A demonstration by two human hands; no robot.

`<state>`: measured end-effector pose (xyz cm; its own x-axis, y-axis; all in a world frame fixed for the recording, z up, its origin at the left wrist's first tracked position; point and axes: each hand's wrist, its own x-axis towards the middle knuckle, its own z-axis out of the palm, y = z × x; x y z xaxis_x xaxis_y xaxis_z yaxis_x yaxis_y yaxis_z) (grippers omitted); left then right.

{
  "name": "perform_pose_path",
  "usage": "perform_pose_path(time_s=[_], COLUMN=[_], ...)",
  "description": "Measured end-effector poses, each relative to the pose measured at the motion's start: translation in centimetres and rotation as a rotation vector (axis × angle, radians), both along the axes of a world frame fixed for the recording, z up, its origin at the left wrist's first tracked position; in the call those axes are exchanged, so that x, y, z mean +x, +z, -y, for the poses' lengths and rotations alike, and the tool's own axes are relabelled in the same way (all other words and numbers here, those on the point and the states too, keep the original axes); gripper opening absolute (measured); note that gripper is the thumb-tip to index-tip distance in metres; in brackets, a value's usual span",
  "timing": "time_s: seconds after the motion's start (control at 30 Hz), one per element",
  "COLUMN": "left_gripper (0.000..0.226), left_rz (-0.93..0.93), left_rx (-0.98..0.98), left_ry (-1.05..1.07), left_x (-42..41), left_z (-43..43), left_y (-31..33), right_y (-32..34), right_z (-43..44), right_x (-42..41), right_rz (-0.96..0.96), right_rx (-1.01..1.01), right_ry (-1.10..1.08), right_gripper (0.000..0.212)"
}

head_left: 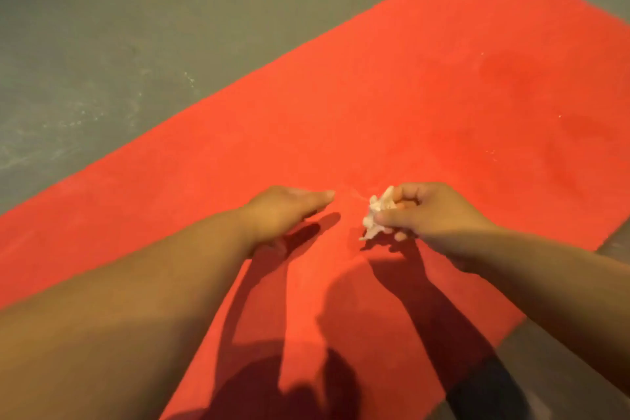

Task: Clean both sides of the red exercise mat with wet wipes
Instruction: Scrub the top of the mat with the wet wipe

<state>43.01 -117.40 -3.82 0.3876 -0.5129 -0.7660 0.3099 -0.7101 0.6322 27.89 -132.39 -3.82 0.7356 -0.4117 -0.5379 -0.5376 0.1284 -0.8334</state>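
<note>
The floor (102,27) is gray and a bit dusty. A big red mat (409,95) lies flat on it and goes from near the person far up to the right. Over the mat, the right hand (429,211) has its fingers curled and pinches a scrunched white wipe (376,211). Just beside it, the left hand (283,211) holds nothing, with its fingers straight and close together. Dark arm shadows fall on the mat.

Dull grey floor (102,10), smooth, with pale scuffs (30,150) and scattered white specks (189,78) toward its left side
</note>
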Motion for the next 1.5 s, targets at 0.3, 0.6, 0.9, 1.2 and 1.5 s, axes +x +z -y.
perform_pose_path(time_s=[0.3,0.6,0.9,1.2,1.5], left_gripper=[0.005,0.021,0.042,0.123,0.123], left_rz=[-0.066,0.095,-0.197,0.745,0.790], left_rx=[-0.143,-0.159,-0.266,0.482,0.472], left_ry=[-0.319,-0.289,0.062,-1.154,-1.195], left_x=[-8.0,-11.0,-12.4,-7.5,-7.2], left_z=[9.8,11.2,12.2,6.9,6.8], left_y=[0.2,-1.1,-1.0,-4.5,-4.8], right_y=[-0.9,-1.1,-2.4,-6.7,-6.8], right_z=[1.9,2.6,4.5,1.4,10.3], right_x=[-6.7,-9.4,-11.3,-15.3,-16.8], right_rz=[-0.046,0.067,0.062,-0.322,-0.591], right_rx=[0.107,0.383,0.293,-0.830,-0.991], right_ry=[-0.326,-0.631,-0.764,0.042,-0.055], right_gripper=[0.017,0.010,0.015,0.017,0.020])
